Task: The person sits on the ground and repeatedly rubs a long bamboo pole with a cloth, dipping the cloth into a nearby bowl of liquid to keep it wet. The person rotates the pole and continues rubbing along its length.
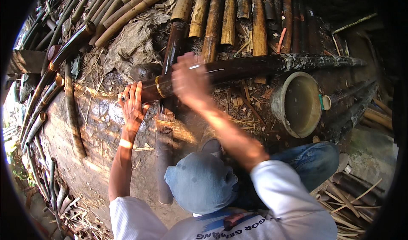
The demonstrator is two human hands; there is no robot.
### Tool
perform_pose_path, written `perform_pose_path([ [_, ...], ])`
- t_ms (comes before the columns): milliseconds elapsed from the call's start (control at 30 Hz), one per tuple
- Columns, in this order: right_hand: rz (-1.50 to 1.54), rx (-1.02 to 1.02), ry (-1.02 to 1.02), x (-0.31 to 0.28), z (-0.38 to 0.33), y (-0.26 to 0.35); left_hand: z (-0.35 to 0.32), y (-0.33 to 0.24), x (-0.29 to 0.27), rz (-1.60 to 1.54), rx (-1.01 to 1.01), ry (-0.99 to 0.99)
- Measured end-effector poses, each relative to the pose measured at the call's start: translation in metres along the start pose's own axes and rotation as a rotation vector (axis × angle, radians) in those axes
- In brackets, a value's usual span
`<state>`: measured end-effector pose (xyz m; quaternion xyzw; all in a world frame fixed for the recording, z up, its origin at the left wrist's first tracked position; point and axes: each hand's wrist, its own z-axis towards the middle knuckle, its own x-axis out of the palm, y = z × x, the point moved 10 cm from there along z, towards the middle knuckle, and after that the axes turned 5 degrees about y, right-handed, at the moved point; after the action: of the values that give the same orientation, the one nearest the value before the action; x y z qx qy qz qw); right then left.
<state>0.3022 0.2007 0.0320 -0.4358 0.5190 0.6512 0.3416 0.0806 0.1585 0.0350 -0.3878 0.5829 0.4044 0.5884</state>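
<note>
dark bamboo pole (255,66) lies across a log support (165,155) over the bamboo pile | left hand (132,106) cups its cut end, fingers spread | right hand (190,82) blurred on top, closure unclear | likely stiff, heavy, glossy-slick; hold near yellow band (158,86)

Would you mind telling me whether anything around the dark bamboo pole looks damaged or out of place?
Nothing stands out. The dark bamboo pole looks whole under the left hand and blurred right hand; the pot sits tipped among scraps.
</note>
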Motion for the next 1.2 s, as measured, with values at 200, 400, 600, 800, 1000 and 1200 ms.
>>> perform_pose_path([
  [200, 0.011, -0.146, -0.136, 0.025, -0.004, 0.028, 0.029, 0.008, 0.001, 0.082, 0.129, 0.123],
  [400, 0.202, 0.601, -0.287, -0.106, -0.06, -0.296, 0.021, 0.003, -0.014, -0.042, 0.373, -0.22],
  [600, -0.245, 0.114, 0.009, -0.04, 0.001, -0.084, 0.043, 0.0, 0.004, -0.154, 0.199, -0.017],
  [800, -0.04, 0.034, -0.009, -0.027, 0.001, -0.058, 0.033, -0.003, 0.003, -0.028, 0.16, -0.012],
  [1000, -0.369, 0.537, 0.479, -0.099, -0.04, -0.303, 0.013, 0.0, 0.015, -0.081, 0.058, -0.059],
  [1200, -0.21, -0.166, 0.166, 0.004, -0.006, -0.014, 0.003, -0.011, 0.011, 0.013, 0.048, -0.042],
])
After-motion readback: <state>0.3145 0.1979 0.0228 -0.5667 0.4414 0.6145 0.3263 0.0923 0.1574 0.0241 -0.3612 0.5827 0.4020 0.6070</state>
